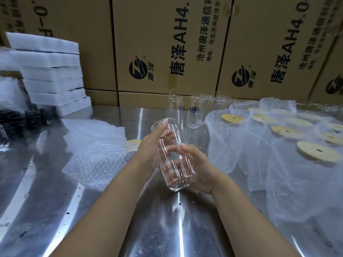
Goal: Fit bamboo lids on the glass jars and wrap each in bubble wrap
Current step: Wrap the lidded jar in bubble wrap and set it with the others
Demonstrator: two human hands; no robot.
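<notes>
Now | I see glass jar [178,182] tilted above table [167,219] | left hand [154,147] flat along it | right hand [200,169] curled round base

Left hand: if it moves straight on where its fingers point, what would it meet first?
Probably the nearest empty jar standing at the back, beyond the left hand, though depth is hard to judge. The held jar lies along the hand, not ahead of it.

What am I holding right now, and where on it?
A glass jar: right hand wraps its lower body, left hand lies flat along its upper side.
</notes>
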